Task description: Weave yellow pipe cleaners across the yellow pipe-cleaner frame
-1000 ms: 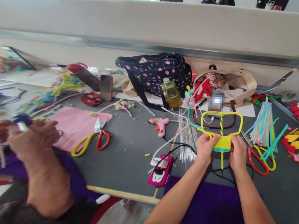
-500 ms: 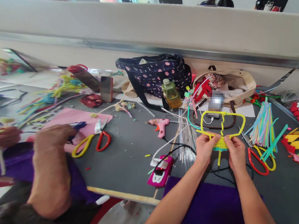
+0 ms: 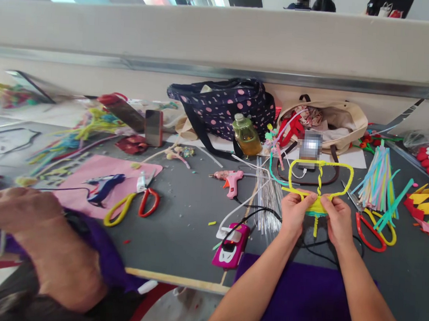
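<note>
Both my hands pinch a yellow pipe-cleaner frame (image 3: pixel 320 179) above the grey table. It has two rounded loops, a twisted upright in the middle and a stem pointing down, with a band of teal under its solid yellow centre. My left hand (image 3: pixel 294 211) grips the left side of that centre, thumb on top. On the opposite side, my right hand (image 3: pixel 336 214) holds it the same way. The fingertips behind the piece are hidden. Scissors with red and yellow handles (image 3: pixel 372 233) lie just right of my right hand.
Left of my hands are a pink glue gun (image 3: pixel 231 181), silver strips (image 3: pixel 266 197) and a magenta power box (image 3: pixel 232 246). Behind stand a bottle (image 3: pixel 247 136) and a navy bag (image 3: pixel 221 107). A co-worker's hand (image 3: pixel 22 211) is at far left, near a blue glue gun (image 3: pixel 105 188).
My hands and the yellow frame stay almost still. The co-worker's hand has left the blue glue gun, which now lies on the pink sheet, and moved left.
</note>
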Tool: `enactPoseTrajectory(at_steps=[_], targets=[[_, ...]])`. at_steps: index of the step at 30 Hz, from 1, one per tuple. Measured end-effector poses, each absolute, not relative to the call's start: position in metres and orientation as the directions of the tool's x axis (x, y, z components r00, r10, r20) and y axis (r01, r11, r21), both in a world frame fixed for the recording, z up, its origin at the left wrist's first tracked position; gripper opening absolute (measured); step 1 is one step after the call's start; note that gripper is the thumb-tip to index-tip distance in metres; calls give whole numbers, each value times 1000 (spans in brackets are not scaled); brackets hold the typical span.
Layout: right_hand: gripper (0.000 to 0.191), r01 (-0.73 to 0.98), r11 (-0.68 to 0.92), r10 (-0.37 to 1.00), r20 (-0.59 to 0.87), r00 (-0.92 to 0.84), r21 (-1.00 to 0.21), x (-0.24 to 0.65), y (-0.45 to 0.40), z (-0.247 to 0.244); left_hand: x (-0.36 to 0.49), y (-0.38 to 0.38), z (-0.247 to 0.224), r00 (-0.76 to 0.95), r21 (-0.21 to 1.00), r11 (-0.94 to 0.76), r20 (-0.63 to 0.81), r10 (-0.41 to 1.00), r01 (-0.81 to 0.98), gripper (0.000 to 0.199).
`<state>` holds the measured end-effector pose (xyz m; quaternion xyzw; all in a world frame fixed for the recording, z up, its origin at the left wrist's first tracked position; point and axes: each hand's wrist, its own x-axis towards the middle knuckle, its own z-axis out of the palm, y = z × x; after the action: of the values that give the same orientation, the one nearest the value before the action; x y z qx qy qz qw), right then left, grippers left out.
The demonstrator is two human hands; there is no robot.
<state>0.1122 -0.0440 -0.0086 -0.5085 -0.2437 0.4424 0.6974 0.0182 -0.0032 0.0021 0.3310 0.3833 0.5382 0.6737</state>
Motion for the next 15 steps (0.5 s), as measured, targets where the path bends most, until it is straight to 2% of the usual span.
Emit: enactPoseTrajectory(at_steps=[8, 15], targets=[[22, -357, 154, 839, -69, 540, -921, 111, -46, -12, 19, -6, 3, 192, 847, 226, -150, 970, -482, 23], [21, -392, 116, 854, -110, 509, -913, 112, -44, -13, 20, -6, 2, 178, 839, 235, -167, 970, -491, 23]])
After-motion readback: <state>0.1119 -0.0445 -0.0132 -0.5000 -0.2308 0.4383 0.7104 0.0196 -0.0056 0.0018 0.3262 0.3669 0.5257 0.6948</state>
